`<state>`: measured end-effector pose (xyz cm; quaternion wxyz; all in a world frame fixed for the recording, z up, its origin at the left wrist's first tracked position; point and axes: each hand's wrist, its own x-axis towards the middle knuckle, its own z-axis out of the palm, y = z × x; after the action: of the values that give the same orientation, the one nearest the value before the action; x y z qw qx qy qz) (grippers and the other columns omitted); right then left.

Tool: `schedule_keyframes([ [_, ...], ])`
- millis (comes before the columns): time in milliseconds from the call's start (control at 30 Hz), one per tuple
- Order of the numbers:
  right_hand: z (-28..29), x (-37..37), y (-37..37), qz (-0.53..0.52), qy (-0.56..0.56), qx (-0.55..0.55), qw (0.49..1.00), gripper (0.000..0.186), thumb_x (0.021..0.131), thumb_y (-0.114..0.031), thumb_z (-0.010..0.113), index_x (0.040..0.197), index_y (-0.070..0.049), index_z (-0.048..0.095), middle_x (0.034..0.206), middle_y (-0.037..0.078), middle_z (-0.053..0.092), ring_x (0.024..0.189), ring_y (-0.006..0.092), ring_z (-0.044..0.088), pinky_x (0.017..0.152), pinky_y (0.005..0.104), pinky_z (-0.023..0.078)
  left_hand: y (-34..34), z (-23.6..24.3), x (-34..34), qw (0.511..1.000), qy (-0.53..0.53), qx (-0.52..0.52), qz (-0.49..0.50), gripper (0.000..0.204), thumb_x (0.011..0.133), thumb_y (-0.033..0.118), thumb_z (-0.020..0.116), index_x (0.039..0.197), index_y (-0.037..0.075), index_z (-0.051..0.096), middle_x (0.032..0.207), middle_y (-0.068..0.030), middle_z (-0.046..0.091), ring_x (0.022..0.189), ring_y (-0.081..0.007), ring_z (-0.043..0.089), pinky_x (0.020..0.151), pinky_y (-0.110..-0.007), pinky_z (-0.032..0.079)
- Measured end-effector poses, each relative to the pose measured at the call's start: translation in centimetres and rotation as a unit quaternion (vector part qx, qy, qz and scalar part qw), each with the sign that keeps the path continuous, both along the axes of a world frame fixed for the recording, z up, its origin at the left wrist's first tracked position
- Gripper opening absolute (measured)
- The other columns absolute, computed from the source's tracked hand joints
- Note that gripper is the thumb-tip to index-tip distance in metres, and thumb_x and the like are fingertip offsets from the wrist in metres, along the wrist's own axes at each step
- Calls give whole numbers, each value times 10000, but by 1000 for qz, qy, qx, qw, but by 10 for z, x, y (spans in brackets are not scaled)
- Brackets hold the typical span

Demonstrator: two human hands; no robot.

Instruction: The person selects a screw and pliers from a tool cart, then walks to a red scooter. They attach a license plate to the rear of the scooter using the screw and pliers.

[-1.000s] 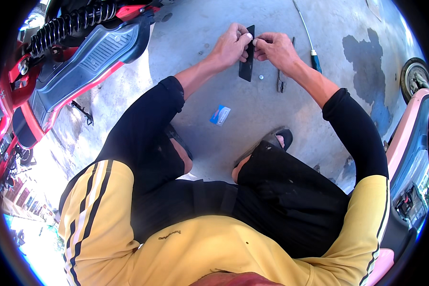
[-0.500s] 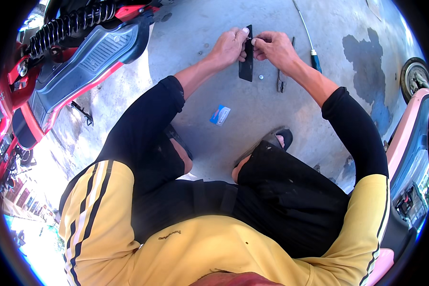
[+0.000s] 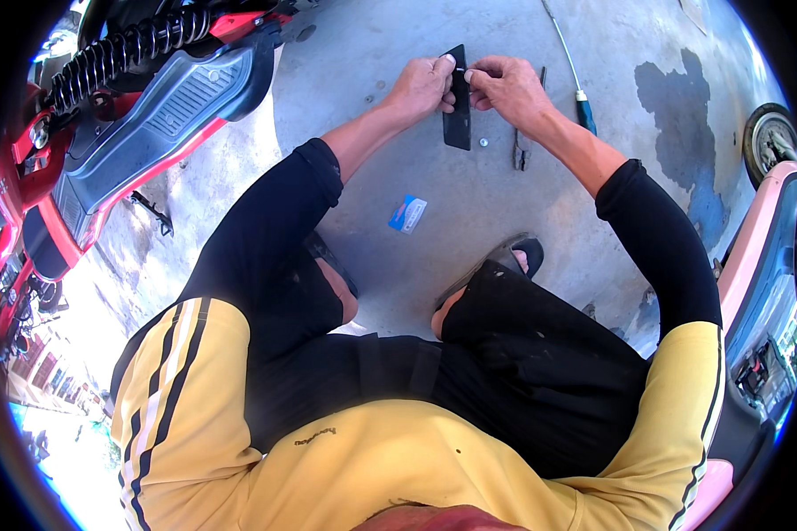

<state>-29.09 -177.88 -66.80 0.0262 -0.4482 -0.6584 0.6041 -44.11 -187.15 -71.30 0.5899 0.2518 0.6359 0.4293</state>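
Gripped in my left hand (image 3: 423,85) is a flat, narrow black plate (image 3: 457,119), held by its left side with the thumb near its upper end. My right hand (image 3: 507,86) meets the plate's right side in a pinch. A tiny light-coloured piece shows between my fingertips at the plate's face, too small to name. On the concrete just below the right hand lies a small shiny bolt or nut (image 3: 483,142). Pliers (image 3: 520,157) lie beside it, partly hidden under my right wrist. A long screwdriver (image 3: 584,108) with a dark teal handle rests farther right.
A blue and white packet (image 3: 408,214) lies on the floor between me and the plate. The red scooter (image 3: 164,111) with a black footboard and coil spring stands at left. At right are a pink vehicle body (image 3: 753,239) and a wheel (image 3: 770,142).
Both hands stay at the plate with almost no movement. The right fingertips have shifted slightly, and the light-coloured piece between them shows more plainly.
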Motion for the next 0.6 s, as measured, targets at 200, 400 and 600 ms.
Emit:
schedule_keyframes([
  [200, 3, -2, -1, 11, 0, -12, 1000, 275, 971, -183, 617, 1081, 60, 685, 849, 75, 686, 738, 118, 660, 702, 264, 570, -11, 8, -11, 984, 149, -88, -51, 415, 1025, 415, 502, 923, 13, 526, 799, -64, 582, 701, -184, 606, 673, -358, 551],
  [400, 4, -2, 0, -4, 9, -59, 998, 269, 974, -191, 608, 1079, 45, 681, 910, 82, 679, 791, 137, 667, 719, 276, 572, -33, 22, -3, 927, 321, 128, -142, 549, 868, 371, 699, 1199, -31, 525, 1080, -168, 611, 902, -245, 632, 796, -383, 524],
  [600, 2, -1, 1, -13, 14, -99, 995, 289, 995, -223, 603, 1099, 39, 668, 953, 88, 674, 820, 151, 673, 734, 284, 577, -33, 26, 9, 923, 333, 145, -125, 510, 837, 262, 693, 1216, -36, 525, 1144, -189, 586, 971, -275, 641, 836, -399, 527],
])
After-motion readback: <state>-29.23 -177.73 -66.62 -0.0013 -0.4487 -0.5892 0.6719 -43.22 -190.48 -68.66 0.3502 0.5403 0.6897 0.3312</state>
